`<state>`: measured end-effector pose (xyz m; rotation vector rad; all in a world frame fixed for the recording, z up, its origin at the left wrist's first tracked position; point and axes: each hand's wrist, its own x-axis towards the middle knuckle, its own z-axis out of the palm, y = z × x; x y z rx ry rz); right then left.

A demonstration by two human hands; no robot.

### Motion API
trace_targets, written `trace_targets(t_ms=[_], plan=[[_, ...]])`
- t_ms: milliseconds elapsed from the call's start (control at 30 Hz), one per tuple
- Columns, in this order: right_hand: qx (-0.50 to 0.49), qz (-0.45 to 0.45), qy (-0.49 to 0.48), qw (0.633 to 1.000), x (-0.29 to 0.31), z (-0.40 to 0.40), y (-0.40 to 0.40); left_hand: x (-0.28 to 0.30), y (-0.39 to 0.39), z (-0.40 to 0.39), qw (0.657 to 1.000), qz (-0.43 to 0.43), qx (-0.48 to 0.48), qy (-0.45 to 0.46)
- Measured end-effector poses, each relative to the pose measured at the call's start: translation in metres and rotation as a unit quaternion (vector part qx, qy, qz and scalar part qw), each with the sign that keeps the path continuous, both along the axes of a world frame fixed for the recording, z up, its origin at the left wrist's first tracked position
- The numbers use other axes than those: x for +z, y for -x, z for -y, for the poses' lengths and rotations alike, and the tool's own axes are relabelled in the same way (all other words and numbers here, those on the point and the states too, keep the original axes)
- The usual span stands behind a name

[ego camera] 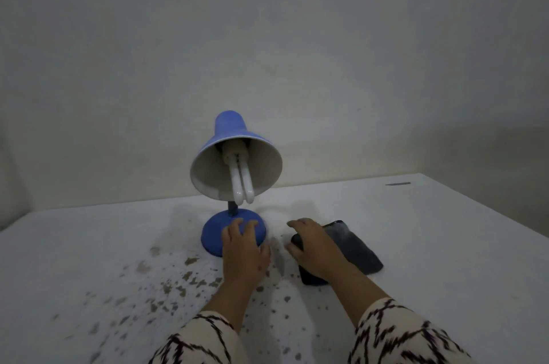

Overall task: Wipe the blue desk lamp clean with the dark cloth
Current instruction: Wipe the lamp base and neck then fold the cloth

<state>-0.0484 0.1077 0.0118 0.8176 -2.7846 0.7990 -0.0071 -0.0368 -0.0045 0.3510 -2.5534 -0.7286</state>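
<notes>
1. The blue desk lamp (234, 185) stands upright near the back of the white table (445, 230), shade tilted toward the camera, bulb exposed.
2. The left hand (242, 248) rests on its round base with relaxed fingers; press down to steady it.
3. The right hand (315, 245) lies on the dark cloth (353, 248) just beside; whether this grip has closed is unclear. Gather it firmly, then wipe from the shade downward, avoiding the bulb.
</notes>
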Motion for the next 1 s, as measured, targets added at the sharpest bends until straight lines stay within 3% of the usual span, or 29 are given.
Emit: trace_targets(t_ms=[133, 233, 433, 1000], plan=[[0.039, 0.064, 0.009, 0.997, -0.003, 0.044, -0.008, -0.003, -0.006, 0.035, 0.998, 0.003, 0.047, -0.044], [0.023, 0.111, 0.024, 0.993, -0.008, 0.069, -0.008, -0.013, -0.001, 0.06, 0.994, 0.056, 0.035, -0.084], [-0.017, 0.089, -0.009, 0.996, -0.015, 0.091, -0.001, -0.024, -0.002, 0.083, 0.983, 0.087, -0.048, -0.152], [-0.048, 0.069, 0.002, 0.996, -0.009, 0.11, 0.05, -0.012, 0.052, 0.104, 0.99, 0.105, -0.053, -0.073]])
